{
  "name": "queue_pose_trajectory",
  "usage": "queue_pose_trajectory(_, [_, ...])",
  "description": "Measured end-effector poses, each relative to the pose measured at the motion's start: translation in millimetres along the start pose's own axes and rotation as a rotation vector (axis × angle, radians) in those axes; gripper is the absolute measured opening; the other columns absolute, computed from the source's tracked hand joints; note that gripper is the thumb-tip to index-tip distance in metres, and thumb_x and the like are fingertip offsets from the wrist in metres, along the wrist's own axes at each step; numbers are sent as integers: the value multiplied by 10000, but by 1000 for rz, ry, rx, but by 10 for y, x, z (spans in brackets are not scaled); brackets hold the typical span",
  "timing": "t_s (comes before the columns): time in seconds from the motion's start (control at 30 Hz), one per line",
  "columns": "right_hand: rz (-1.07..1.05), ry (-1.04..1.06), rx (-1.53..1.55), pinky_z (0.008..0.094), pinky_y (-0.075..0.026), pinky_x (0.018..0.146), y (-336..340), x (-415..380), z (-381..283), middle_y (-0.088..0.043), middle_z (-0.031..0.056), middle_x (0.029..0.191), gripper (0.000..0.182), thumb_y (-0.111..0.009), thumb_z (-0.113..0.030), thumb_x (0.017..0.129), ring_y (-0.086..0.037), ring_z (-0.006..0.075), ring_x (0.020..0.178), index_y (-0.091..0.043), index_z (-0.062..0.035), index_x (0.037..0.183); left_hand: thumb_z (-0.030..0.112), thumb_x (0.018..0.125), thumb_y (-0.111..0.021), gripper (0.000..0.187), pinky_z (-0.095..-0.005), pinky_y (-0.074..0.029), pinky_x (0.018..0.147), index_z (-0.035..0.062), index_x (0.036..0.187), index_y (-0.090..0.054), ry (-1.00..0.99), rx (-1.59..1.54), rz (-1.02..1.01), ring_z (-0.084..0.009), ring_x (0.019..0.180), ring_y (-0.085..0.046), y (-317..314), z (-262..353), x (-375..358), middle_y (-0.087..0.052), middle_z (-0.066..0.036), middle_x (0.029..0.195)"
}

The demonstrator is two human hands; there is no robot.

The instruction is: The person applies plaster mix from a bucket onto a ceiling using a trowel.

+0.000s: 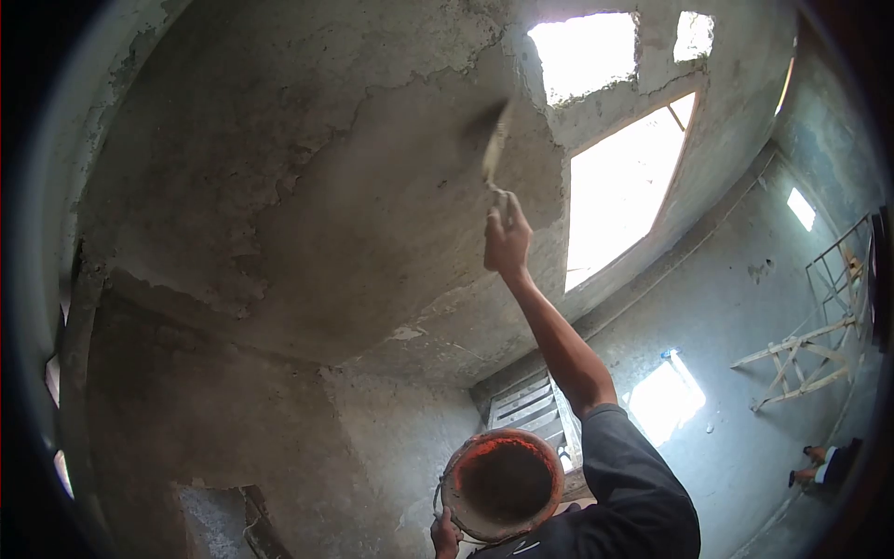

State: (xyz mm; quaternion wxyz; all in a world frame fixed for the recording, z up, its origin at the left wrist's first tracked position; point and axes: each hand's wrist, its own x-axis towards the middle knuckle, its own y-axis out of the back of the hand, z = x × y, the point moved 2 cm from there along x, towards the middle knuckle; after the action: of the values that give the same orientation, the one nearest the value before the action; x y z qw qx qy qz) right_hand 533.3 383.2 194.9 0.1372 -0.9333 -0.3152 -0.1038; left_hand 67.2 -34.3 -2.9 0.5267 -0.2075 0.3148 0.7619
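Observation:
My right hand (507, 235) is raised high with its fingers wrapped round the handle of a trowel (496, 146). The trowel's blade is up near the plastered wall (400, 177); whether it touches the surface cannot be made out. Low in the view, my left hand (446, 534) grips the side of a round bucket (506, 488) by its rim and handle. The bucket has an orange-red inside and holds grey mortar. A darker patch of plaster with ragged edges spreads over the wall to the left of the trowel.
Bright window openings (615, 191) lie right of my raised arm. A slatted wooden piece (531, 410) shows behind the bucket. At the far right are a wooden trestle (803, 361) and a person's legs and feet (819, 465). A recess (219, 520) is in the lower-left wall.

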Motion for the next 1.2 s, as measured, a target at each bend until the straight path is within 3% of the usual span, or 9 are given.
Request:
queue_pose_trajectory(0.17, [134,-88,-51,342,-500,636,114,269,-97,-646,154,809,399,-571,-182,873,-625,184,655,-550,-29,1241,450,927,-569,447,-263,-222,338,193,601,-401,-38,-13,-19,-81,354,-299,-80,233,-150,-342,54,474])
queue_pose_trajectory(0.3, [125,16,-32,295,-509,610,-49,359,-126,-651,99,793,477,-612,-185,865,-624,132,642,-525,-15,1301,450,932,-561,461,-269,-218,340,195,586,-394,-90,83,-16,-81,353,-297,70,-204,228,-332,54,466])
queue_pose_trajectory(0.37, [-16,101,-63,367,-502,733,-40,250,-579,-661,198,909,452,-596,-190,848,-643,245,777,-543,-18,1262,449,933,-559,466,-272,-217,340,194,581,-392,-176,132,15,-82,353,-296,98,-271,257,-328,53,462])
queue_pose_trajectory(0.5, [-173,229,-135,344,-511,697,9,178,-652,-664,184,942,486,-607,-180,838,-645,211,741,-531,-11,1288,455,933,-556,470,-276,-219,336,193,577,-396,42,-82,-46,-87,343,-294,-30,184,-65,-329,48,450])
queue_pose_trajectory(0.57, [-109,4,4,323,-519,655,52,147,-647,-669,158,886,499,-619,-184,838,-646,174,699,-525,-3,1293,457,932,-557,470,-276,-219,332,193,577,-397,126,-147,-67,-88,338,-295,-65,206,-92,-330,48,449])
queue_pose_trajectory(0.67, [61,-77,45,273,-510,605,147,285,-385,-653,71,809,448,-604,-195,874,-619,111,655,-547,-27,1285,466,926,-563,472,-275,-220,324,195,578,-395,27,-37,-57,-87,330,-297,-34,14,11,-328,51,449])
queue_pose_trajectory(0.9, [104,-47,-24,348,-522,739,52,514,-214,-685,181,862,504,-609,-216,843,-677,245,741,-529,11,1286,501,899,-587,486,-273,-220,323,193,582,-385,-28,-38,-56,-86,333,-298,-20,48,31,-329,53,455])
queue_pose_trajectory(1.1, [-172,263,-120,330,-523,715,44,412,-797,-679,188,841,486,-612,-197,837,-673,210,738,-542,10,1271,517,891,-587,488,-278,-221,324,180,593,-400,103,-130,-122,-95,338,-312,87,-96,167,-341,42,461])
queue_pose_trajectory(1.2, [-100,96,4,317,-524,669,105,410,-751,-671,163,795,490,-612,-200,842,-668,192,685,-534,4,1281,520,894,-581,476,-283,-226,321,168,612,-429,92,-73,-96,-101,339,-326,58,-94,130,-350,36,460])
